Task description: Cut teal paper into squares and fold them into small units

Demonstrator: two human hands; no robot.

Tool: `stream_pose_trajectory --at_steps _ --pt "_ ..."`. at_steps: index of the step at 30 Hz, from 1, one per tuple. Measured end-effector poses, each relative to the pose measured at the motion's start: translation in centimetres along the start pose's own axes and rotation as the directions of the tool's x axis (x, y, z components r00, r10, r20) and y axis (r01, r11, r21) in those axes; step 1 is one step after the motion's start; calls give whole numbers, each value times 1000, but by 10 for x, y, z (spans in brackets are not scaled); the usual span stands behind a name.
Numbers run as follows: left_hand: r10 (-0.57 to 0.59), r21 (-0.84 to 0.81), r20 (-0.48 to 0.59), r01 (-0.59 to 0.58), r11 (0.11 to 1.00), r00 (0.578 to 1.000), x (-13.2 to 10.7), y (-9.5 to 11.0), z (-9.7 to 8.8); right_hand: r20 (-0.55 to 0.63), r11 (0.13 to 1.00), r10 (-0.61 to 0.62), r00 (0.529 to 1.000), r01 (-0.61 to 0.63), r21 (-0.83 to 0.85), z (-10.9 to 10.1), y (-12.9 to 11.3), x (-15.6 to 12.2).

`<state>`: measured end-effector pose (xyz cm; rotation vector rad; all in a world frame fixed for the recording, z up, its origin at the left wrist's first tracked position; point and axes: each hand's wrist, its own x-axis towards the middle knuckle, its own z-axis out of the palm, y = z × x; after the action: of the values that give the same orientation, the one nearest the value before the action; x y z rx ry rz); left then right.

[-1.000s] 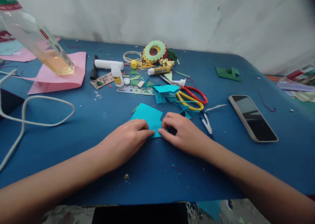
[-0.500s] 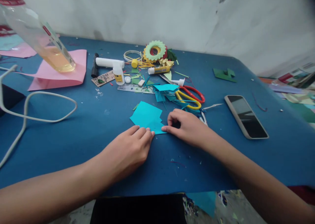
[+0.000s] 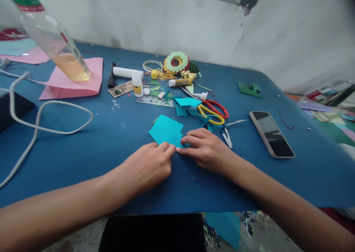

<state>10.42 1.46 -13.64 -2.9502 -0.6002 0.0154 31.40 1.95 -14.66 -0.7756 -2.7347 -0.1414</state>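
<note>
A bright blue piece of paper [image 3: 166, 128] lies on the table in front of me, with a fold along its near edge. My left hand [image 3: 154, 161] is closed at that near edge, its fingertips pressing the paper down. From the other side my right hand [image 3: 203, 146] grips the paper's right corner, thumb and curled fingers close to my left fingertips. The fingers partly cover the folded strip. Just beyond lie blue paper scraps [image 3: 187, 102] and scissors with red and yellow handles [image 3: 215, 111].
A phone [image 3: 271, 133] lies to the right. A bottle [image 3: 69, 61] stands on pink paper [image 3: 95, 74] at the left, near a white cable [image 3: 66, 102]. Behind are a glue bottle [image 3: 137, 85], a glue stick [image 3: 180, 82], a ruler [image 3: 151, 100] and a paper ring [image 3: 177, 61].
My right hand has slid left along the near edge of the blue paper, closer to my left hand, with its fingers lower over the corner. The view has shifted slightly.
</note>
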Motion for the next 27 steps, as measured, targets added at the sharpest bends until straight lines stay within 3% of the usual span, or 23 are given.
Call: stream_pose_trajectory --at_steps 4,9,14,17,22,27 --pt "6 -131 20 -3 991 1000 -4 -13 -3 37 998 28 999 -30 53 -3 10 -7" --pt "-84 -323 -73 56 945 994 -11 -23 -4 61 982 67 996 -77 174 -9 21 -13" --pt "-180 -457 -75 127 881 981 -6 -28 1 -6 963 130 992 -125 240 -15 15 -9" --pt "-216 -456 -104 146 878 971 1 -29 5 -66 943 179 982 -152 295 -13 7 -3" --pt "-144 -404 -150 72 912 978 6 -30 10 27 942 113 993 -116 314 0 2 4" --pt "-129 -377 -152 63 924 980 7 -30 9 -6 947 114 993 -107 302 4 7 4"
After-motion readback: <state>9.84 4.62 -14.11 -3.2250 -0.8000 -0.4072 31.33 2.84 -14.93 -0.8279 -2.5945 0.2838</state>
